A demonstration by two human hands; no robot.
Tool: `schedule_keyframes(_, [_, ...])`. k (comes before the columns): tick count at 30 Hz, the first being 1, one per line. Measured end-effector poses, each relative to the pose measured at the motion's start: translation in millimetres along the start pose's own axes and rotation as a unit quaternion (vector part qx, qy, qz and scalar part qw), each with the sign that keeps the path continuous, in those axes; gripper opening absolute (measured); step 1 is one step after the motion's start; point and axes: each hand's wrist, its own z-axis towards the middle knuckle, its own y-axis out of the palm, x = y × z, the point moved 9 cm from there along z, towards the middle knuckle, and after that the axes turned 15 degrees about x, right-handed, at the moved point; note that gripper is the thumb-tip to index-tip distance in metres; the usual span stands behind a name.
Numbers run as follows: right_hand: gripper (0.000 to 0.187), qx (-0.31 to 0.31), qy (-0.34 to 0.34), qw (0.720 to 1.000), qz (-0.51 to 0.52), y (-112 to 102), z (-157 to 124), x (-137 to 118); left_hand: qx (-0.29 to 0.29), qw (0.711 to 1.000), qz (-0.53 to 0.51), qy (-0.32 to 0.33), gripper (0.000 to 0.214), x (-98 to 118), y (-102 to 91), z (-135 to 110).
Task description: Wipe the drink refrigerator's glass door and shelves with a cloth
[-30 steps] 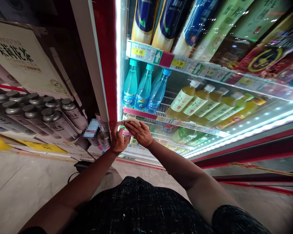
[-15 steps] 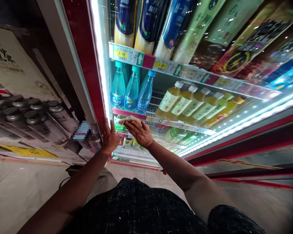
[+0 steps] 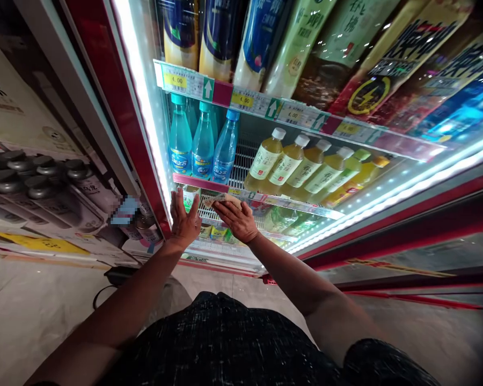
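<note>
My right hand [image 3: 238,219] presses a pale, crumpled cloth [image 3: 224,200] flat against the glass door [image 3: 241,161] of a lit drinks cooler. Its fingers lie over the cloth and hide part of it. To the left, my left hand [image 3: 185,220] rests with fingers spread on the glass close to the cooler's red frame [image 3: 145,163], holding nothing. Behind the hands is a lower shelf with a green-labelled bottle [image 3: 190,197], partly covered by my left fingers. Just above stand blue bottles [image 3: 202,147] on the middle shelf.
Yellow tea bottles [image 3: 265,158] fill the right of the middle shelf, under a shelf edge with price tags [image 3: 241,100]. On the left stand stacked drink packs with grey caps [image 3: 42,185]. A black bag [image 3: 123,275] lies on the tiled floor [image 3: 8,305].
The view has shifted, so the cooler sits farther left in the picture. My right hand and the cloth have slid rightward over the glass. My left hand has also moved slightly right across the glass.
</note>
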Motion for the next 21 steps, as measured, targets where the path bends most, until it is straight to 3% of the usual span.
schedule_keyframes(5, [0.052, -0.033, -0.024, 0.999, 0.014, -5, -32, 5, 0.002, 1.0, 0.01, 0.003, 0.099, 12, 6.9, -1])
schedule_keyframes(11, [0.051, -0.002, -0.009, 1.0, -0.003, -27, -30, 29, -0.012, 1.0, 0.009, -0.004, 0.101, 37, 13.4, -10])
schedule_keyframes(17, [0.05, 0.019, -0.048, 0.999, 0.003, -46, -32, 29, -0.036, 0.999, 0.011, 0.003, 0.09, 58, 19.2, -17])
schedule_keyframes(21, [0.056, 0.015, -0.014, 1.0, -0.015, -59, -35, 51, -0.033, 0.999, 0.009, 0.007, 0.091, 66, 18.7, -14])
